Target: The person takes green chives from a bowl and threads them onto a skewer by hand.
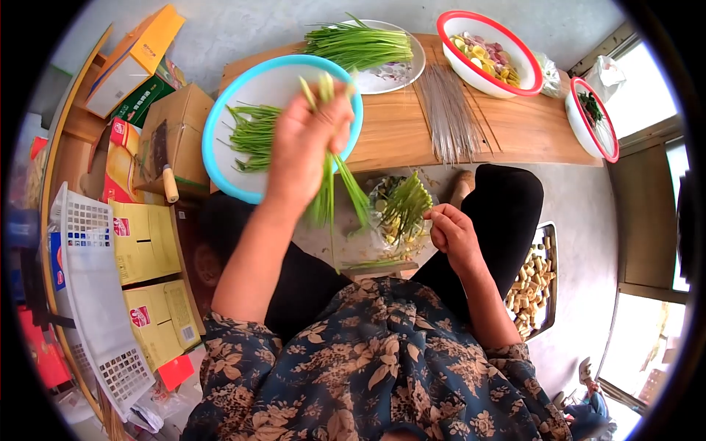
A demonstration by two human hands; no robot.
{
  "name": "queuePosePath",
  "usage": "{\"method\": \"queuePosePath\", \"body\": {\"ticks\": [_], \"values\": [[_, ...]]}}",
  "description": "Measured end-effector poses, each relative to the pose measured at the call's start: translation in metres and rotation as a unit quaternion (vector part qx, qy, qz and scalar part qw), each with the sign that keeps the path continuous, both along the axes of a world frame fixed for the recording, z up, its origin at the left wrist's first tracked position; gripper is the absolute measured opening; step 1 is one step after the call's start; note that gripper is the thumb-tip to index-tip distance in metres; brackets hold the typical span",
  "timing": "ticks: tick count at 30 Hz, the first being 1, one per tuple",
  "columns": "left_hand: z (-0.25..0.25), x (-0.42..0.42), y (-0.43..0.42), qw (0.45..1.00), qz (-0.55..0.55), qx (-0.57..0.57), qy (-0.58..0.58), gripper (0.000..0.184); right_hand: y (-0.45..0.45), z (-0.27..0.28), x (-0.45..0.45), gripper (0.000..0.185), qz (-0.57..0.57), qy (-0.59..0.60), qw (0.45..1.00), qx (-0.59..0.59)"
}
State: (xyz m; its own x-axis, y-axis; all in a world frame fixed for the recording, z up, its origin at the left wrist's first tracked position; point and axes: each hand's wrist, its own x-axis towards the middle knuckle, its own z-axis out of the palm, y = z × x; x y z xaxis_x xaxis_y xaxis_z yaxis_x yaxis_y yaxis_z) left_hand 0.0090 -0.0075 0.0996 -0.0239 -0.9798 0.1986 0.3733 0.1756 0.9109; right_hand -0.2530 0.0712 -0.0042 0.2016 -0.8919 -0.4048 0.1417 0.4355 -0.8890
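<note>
Head view: the left hand (312,132) grips long green stalks (354,192), partly over the blue-rimmed basin (209,143); the right hand (454,235) pinches a green bunch (407,206). Slackened fingers could drop trailing stalks outside the basin.

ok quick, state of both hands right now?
Left hand: closed, holding long green stalks.
Right hand: fingers closed at the edge of a shorter green bunch; looks like a pinch.
</note>
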Motion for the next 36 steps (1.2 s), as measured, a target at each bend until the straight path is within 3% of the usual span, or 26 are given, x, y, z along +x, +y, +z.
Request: {"method": "queuePosePath", "body": {"ticks": [4, 8, 18, 36], "values": [[-0.076, -0.01, 0.009, 0.985, -0.065, 0.155, 0.046, 0.02, 0.011, 0.026, 0.002, 0.018, 0.008, 0.022, 0.999, -0.022], [-0.103, -0.005, 0.01, 0.97, -0.095, 0.208, 0.077, 0.02, 0.017, 0.046, 0.015, 0.017, 0.014, 0.001, 0.999, -0.037], [-0.098, 0.003, 0.014, 0.973, -0.066, 0.205, 0.079, 0.024, 0.015, 0.063, 0.043, 0.018, 0.065, 0.017, 0.997, -0.039], [-0.098, -0.002, 0.015, 0.973, -0.06, 0.207, 0.081, 0.023, 0.018, 0.064, 0.038, 0.018, 0.058, 0.008, 0.998, -0.029]]}}
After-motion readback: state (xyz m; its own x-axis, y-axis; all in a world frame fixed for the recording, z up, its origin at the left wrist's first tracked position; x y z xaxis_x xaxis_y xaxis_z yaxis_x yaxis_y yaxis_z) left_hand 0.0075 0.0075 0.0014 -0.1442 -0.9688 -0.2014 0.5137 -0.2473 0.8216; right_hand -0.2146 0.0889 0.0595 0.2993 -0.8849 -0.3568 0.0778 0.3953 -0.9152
